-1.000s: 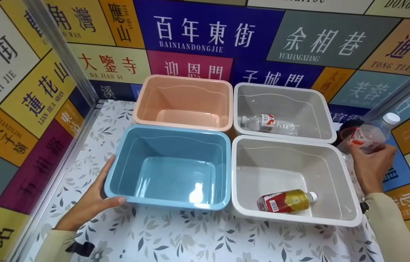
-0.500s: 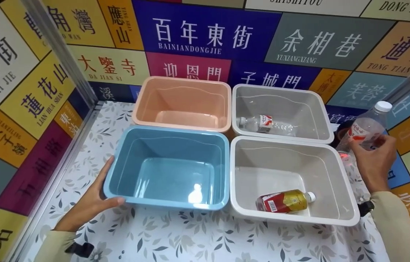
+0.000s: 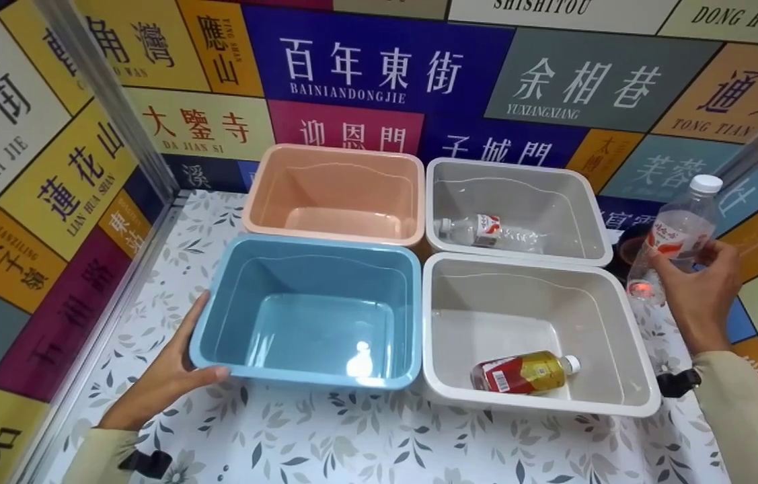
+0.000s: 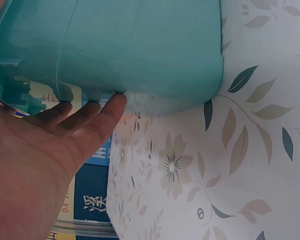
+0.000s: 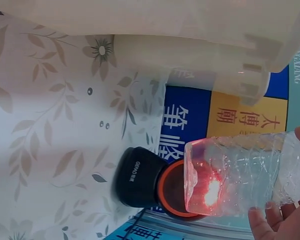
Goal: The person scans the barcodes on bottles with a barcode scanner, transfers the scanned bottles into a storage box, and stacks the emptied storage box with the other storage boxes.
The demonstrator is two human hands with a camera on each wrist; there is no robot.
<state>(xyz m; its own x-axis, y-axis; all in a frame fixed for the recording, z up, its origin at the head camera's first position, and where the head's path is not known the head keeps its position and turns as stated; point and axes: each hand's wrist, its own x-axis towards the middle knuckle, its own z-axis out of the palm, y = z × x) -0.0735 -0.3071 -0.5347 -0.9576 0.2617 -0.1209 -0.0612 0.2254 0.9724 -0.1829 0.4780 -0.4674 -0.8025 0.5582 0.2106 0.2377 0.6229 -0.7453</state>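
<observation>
My right hand (image 3: 705,289) holds a clear plastic bottle (image 3: 681,222) with a white cap and a red-and-white label, tilted beyond the right side of the bins. In the right wrist view the bottle's base (image 5: 202,177) glows red, over a black device (image 5: 140,177) with an orange-ringed round face. My left hand (image 3: 163,376) rests on the front left corner of the blue bin (image 3: 311,380); its extended fingers (image 4: 107,117) touch the outer wall. A juice bottle (image 3: 520,373) with a red and yellow label lies in the front white bin (image 3: 540,403).
Behind the blue bin stands a peach bin (image 3: 338,235). The rear grey-white bin (image 3: 520,255) contains another clear bottle (image 3: 486,230) lying down. All stand on a leaf-patterned table (image 3: 325,440), with colourful sign panels (image 3: 379,60) behind and at both sides.
The bottle in my right hand has turned more upright, and its base with the red glow has come into view beside the bins. My left hand stays at the blue bin.
</observation>
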